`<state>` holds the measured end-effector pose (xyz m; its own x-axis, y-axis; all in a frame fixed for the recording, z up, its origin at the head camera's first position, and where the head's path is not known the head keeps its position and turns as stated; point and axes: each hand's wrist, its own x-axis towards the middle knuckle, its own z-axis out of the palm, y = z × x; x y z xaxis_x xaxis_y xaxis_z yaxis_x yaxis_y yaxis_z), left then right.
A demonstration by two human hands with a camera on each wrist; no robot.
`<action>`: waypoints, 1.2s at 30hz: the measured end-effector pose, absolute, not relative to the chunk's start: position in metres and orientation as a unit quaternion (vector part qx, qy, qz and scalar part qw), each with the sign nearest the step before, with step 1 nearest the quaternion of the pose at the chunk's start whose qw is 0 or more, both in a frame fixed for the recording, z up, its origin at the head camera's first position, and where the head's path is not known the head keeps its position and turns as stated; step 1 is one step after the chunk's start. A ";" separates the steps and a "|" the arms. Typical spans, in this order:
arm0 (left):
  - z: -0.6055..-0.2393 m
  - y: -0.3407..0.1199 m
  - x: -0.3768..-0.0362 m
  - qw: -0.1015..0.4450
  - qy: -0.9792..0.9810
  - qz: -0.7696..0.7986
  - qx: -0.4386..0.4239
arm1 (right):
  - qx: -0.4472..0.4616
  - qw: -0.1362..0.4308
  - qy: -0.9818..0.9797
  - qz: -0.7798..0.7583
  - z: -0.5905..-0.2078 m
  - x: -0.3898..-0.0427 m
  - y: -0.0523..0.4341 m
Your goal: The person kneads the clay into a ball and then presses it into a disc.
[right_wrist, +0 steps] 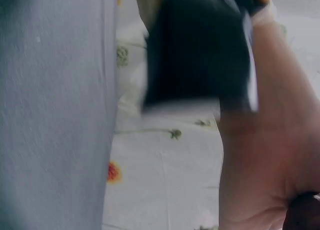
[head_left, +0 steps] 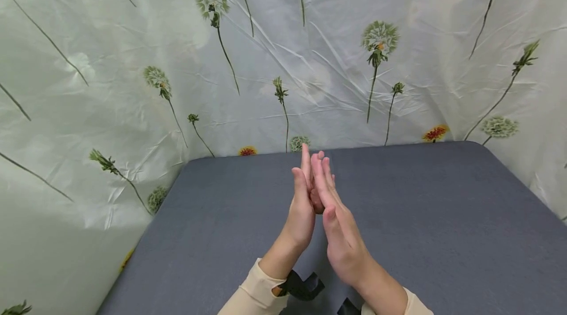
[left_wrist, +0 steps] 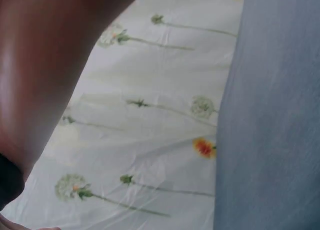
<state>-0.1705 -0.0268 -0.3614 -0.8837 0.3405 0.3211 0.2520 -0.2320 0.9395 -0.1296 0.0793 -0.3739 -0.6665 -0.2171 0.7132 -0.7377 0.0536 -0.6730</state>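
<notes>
Two hands palm to palm

My head camera looks forward and down from above the gray table, taking in most of its top and the flowered sheet hung behind and to both sides. My left wrist camera sits tight against the forearm and faces along the table's edge toward the sheet; my right wrist camera is just as close, turned sideways. All three share the gray tabletop and the flowered sheet.
</notes>
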 end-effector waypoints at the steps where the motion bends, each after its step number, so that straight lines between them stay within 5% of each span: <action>1: -0.362 -0.024 -0.169 0.036 0.618 0.747 0.244 | 0.343 0.228 -0.691 0.594 -0.373 -0.131 0.082; 7: -0.363 -0.008 -0.155 0.046 0.644 0.705 0.294 | 0.309 0.238 -0.679 0.622 -0.367 -0.143 0.099; 18: -0.348 -0.019 -0.149 -0.077 0.694 0.656 0.287 | 0.313 0.144 -0.668 0.660 -0.386 -0.148 0.089; 23: -0.342 -0.036 -0.162 -0.088 0.670 0.691 0.257 | 0.332 0.135 -0.672 0.648 -0.392 -0.138 0.072; 30: -0.356 -0.036 -0.174 -0.018 0.648 0.731 0.215 | 0.339 0.177 -0.695 0.609 -0.382 -0.127 0.072; 36: -0.367 -0.016 -0.164 0.040 0.636 0.722 0.269 | 0.329 0.233 -0.689 0.602 -0.371 -0.137 0.089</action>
